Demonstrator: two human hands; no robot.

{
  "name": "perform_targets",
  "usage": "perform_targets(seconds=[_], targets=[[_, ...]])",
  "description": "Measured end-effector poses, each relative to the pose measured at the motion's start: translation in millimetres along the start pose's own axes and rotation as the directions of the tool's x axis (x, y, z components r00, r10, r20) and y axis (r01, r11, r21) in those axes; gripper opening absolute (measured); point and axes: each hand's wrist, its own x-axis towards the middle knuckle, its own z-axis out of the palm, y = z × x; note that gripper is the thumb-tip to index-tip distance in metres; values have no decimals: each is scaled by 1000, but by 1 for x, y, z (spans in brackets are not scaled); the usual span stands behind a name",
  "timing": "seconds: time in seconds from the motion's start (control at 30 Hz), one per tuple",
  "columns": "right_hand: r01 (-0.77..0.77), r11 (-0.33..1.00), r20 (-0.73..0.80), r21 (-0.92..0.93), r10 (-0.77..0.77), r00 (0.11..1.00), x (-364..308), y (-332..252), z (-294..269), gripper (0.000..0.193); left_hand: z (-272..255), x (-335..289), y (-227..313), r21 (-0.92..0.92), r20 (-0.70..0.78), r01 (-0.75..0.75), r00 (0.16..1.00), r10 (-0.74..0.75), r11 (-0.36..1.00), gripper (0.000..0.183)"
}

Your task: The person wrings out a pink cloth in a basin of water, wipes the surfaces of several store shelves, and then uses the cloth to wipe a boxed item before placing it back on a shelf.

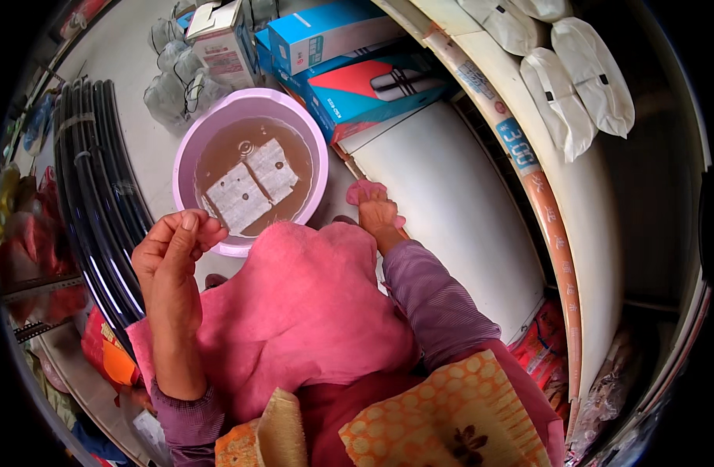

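My left hand (170, 257) is raised in front of me, fingers loosely curled with the thumb touching the fingertips, holding nothing that I can see. It hovers at the near rim of a lilac basin (310, 132) of brown water in which two pale rectangular cloths (254, 184) float. My right hand (377, 215) is stretched forward and presses a small pink rag (366, 191) against the lower corner of a white cabinet panel (450, 202). A pink garment (310, 311) covers my lap between both arms.
Blue and white cartons (349, 70) are stacked behind the basin, with bagged items (174, 86) beside them. A bundle of black pipes (100, 179) lies at the left. White padded packs (575, 86) rest on a curved shelf at the upper right. Packets (543, 350) fill the lower right.
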Motion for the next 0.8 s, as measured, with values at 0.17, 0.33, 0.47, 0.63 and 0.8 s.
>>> perform_targets(seconds=[0.17, 0.33, 0.47, 0.63, 0.8], targets=[[-47, 999, 198, 18, 42, 979, -2, 4, -12, 30, -6, 2, 1, 10, -23, -6, 1000, 6, 1000, 23], [-106, 993, 248, 53, 90, 965, -42, 18, 11, 41, -3, 4, -2, 16, -13, -3, 1000, 3, 1000, 22], [-275, 960, 604, 57, 186, 775, -85, 29, -15, 59, -7, 4, -8, 28, -10, -13, 1000, 13, 1000, 23], [-460, 885, 452, 73, 382, 806, -169, 72, 40, 75, -4, 10, -12, 44, 5, -11, 1000, 10, 999, 24], [-575, 818, 567, 21, 464, 680, -220, 91, 25, 75, -5, 9, -16, 54, 16, -8, 1000, 7, 999, 25]])
